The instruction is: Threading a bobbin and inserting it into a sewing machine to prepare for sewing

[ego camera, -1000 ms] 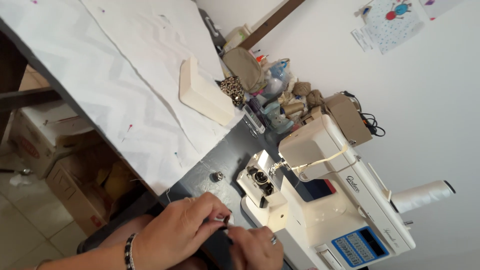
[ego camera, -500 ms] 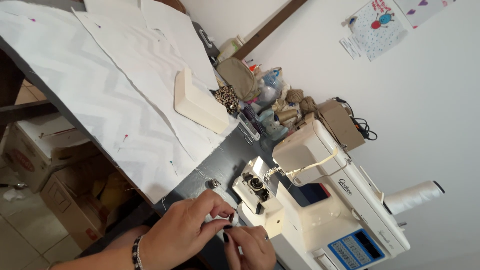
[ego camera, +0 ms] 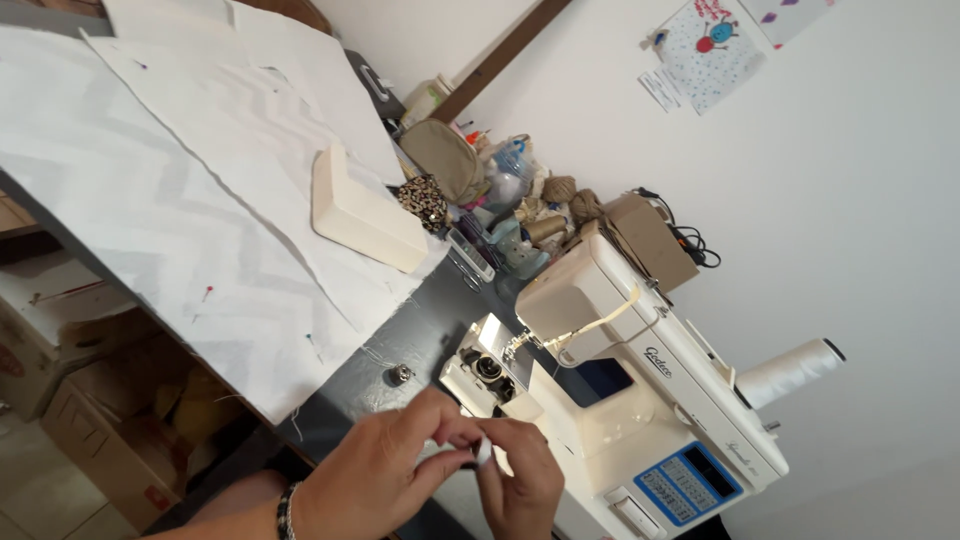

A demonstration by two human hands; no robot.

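- The left hand sits at the bottom of the view, above the dark worktop, with a beaded bracelet on its wrist.
- Its grip is clenched: thumb and fingers pinch a small white piece that shows between the 2 hands.
- The right hand lies just beside the left one, touching it at the fingertips, and its grip pinches the same small white piece from the other side.
- What the white piece is cannot be told; it is tiny and mostly covered by fingers.
- Both hands hover just in front of the cream sewing machine, close to its open end near the needle.
- The machine has a blue button panel at its near end and a white thread cone sticking out at the back.
- A small metal bobbin lies on the worktop, near the left hand but apart from it.
- White zigzag-patterned fabric covers most of the worktop to the left, with a few pins stuck in it.
- A cream block rests on the fabric's far edge.
- Behind it, against the wall, stands a clutter of things: an olive pouch, a spotted pincushion and a brown box.
- Cardboard boxes stand on the floor under the worktop.
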